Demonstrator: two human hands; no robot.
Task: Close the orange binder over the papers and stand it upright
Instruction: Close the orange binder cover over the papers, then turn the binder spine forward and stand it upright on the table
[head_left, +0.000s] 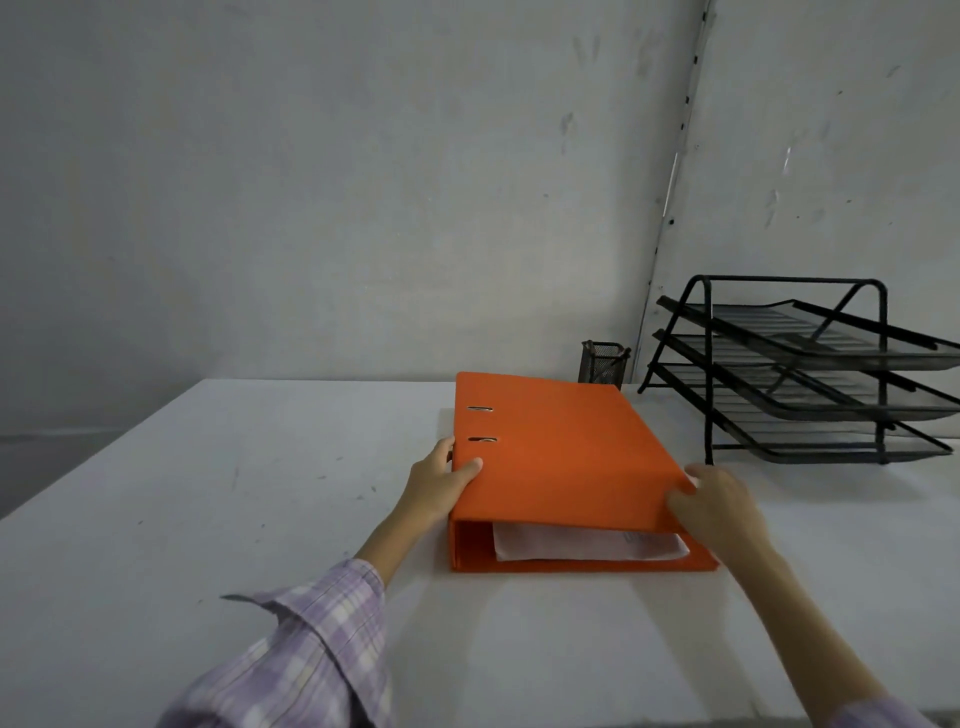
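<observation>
Bare grey walls meet in a corner behind a white table, with a black three-tier mesh letter tray at about two o'clock and a small mesh pen cup just beyond the orange binder. That lever-arch binder lies flat near the table's middle, its cover down over the papers — white sheets show in the near open end, one corner poking toward four o'clock.

At the binder's nine o'clock, the left hand clasps the spine edge, thumb on the cover and fingers curled round the side. At three o'clock the right hand grips the cover's near corner, fingers curled on the edge.

Board covers like these should be stiff and smooth, the load light to moderate. I judge the spine the best hold for tipping it up — squeezing both covers together so the loose sheets do not slide out.
</observation>
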